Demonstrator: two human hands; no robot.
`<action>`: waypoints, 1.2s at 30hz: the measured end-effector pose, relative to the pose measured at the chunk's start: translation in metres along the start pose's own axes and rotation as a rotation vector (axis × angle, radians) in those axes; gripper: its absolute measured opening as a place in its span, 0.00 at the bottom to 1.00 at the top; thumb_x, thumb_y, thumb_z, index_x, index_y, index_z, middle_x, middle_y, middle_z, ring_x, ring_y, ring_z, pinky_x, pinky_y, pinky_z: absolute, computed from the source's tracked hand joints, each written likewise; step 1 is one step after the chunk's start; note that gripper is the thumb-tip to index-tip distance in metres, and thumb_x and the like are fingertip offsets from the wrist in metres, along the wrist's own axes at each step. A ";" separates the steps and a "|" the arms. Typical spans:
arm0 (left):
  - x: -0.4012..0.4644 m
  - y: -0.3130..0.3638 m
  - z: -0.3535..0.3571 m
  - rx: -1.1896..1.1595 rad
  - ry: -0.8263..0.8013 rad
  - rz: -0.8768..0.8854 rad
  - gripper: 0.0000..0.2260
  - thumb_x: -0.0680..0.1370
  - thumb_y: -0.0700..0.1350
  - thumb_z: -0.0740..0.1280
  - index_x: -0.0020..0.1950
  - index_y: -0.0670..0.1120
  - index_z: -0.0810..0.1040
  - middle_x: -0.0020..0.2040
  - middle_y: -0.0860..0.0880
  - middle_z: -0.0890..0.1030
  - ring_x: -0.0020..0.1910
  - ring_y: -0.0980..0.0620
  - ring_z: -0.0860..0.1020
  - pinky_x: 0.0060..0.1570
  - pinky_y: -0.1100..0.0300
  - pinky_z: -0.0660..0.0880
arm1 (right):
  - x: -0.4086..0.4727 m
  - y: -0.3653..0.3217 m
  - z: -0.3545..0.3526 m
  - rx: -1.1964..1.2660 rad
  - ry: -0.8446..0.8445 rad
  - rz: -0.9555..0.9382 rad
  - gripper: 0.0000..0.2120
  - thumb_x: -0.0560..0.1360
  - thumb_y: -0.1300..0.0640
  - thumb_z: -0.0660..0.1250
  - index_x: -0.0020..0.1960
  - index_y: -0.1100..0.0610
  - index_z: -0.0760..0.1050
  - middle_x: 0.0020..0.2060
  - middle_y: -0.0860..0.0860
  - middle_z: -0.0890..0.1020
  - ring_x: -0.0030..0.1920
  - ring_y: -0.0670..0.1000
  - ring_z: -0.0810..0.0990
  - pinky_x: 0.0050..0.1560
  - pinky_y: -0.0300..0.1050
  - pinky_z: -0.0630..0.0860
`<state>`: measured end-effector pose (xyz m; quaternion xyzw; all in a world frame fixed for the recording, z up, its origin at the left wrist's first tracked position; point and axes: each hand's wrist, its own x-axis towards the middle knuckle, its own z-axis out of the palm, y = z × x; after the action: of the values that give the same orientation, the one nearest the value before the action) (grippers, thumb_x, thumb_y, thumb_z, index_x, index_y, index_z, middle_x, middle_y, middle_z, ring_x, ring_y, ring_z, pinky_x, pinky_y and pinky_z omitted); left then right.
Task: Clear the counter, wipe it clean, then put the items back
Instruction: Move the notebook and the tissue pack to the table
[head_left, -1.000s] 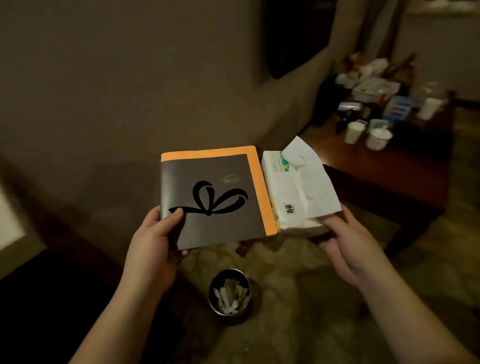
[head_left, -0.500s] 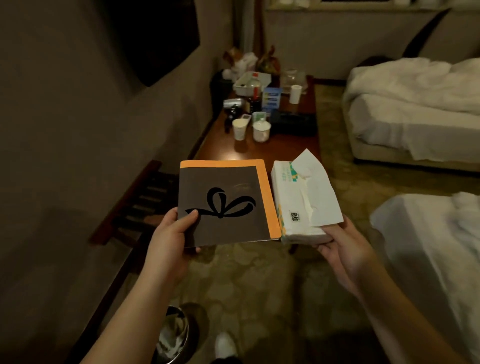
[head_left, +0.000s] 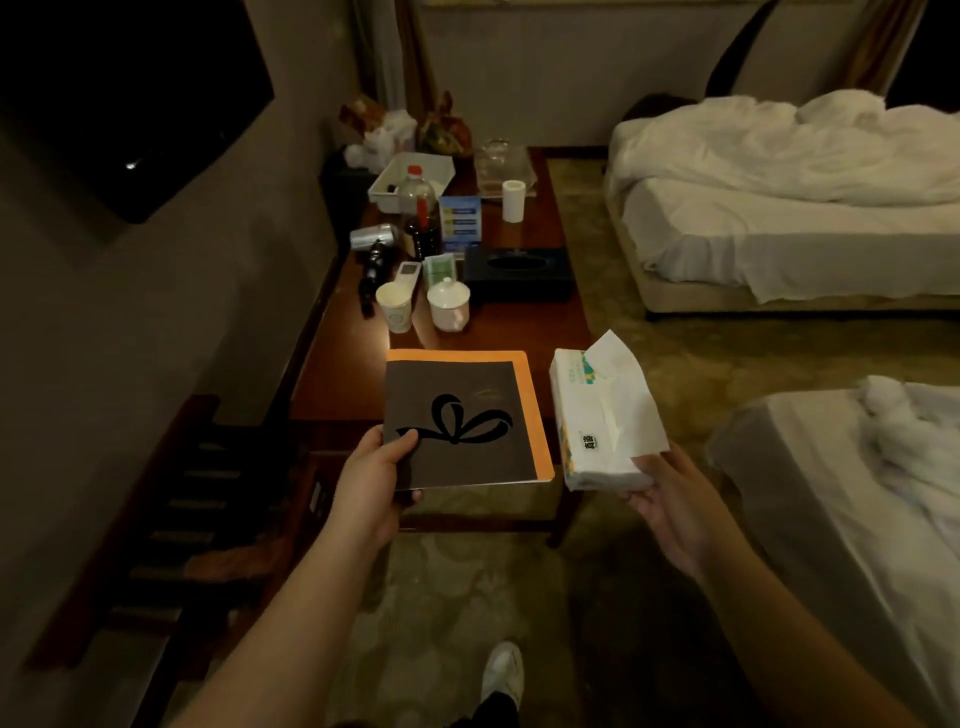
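My left hand (head_left: 376, 480) grips the near left corner of a dark brown booklet (head_left: 467, 415) with an orange border and a black bow drawing, thumb on top. It hovers flat over the near end of the wooden counter (head_left: 343, 374). My right hand (head_left: 670, 499) holds a white tissue pack (head_left: 597, 415) from below at its near end, with one tissue sticking up. The pack hangs just right of the counter's near corner, a small gap between it and the booklet.
The counter's far half carries a paper cup (head_left: 395, 306), a lidded white cup (head_left: 449, 304), a dark tissue box (head_left: 519, 273), a hair dryer (head_left: 374, 244), a bottle and a white tray (head_left: 410, 182). Two beds (head_left: 779, 218) stand right. A luggage rack (head_left: 197, 519) stands left.
The view swung right from the wall and bin to the counter and beds. Both hands kept their holds, and the booklet and tissue pack drew slightly apart.
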<state>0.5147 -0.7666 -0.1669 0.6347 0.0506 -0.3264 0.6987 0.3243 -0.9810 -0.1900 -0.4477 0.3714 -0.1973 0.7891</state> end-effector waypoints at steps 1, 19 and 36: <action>0.022 0.002 0.003 0.008 -0.001 -0.026 0.07 0.79 0.43 0.65 0.56 0.51 0.76 0.55 0.42 0.81 0.56 0.38 0.79 0.30 0.57 0.67 | 0.020 0.001 0.002 -0.017 0.033 0.014 0.20 0.78 0.62 0.61 0.69 0.53 0.66 0.61 0.55 0.77 0.60 0.57 0.77 0.56 0.52 0.77; 0.281 -0.022 0.044 0.305 0.044 -0.196 0.11 0.80 0.46 0.64 0.62 0.50 0.72 0.54 0.47 0.80 0.51 0.46 0.79 0.36 0.54 0.75 | 0.272 0.019 0.015 -0.257 0.242 0.265 0.23 0.78 0.59 0.64 0.72 0.53 0.65 0.65 0.55 0.73 0.61 0.58 0.75 0.60 0.59 0.75; 0.305 -0.048 0.077 1.049 0.075 0.159 0.29 0.77 0.44 0.69 0.75 0.48 0.60 0.73 0.46 0.60 0.67 0.47 0.68 0.51 0.62 0.74 | 0.319 0.004 0.025 -0.554 0.314 0.250 0.23 0.80 0.58 0.61 0.74 0.52 0.63 0.66 0.55 0.73 0.56 0.53 0.74 0.38 0.41 0.72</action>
<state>0.7012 -0.9561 -0.3412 0.9119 -0.1428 -0.2310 0.3077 0.5496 -1.1701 -0.3156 -0.5603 0.5798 -0.0571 0.5888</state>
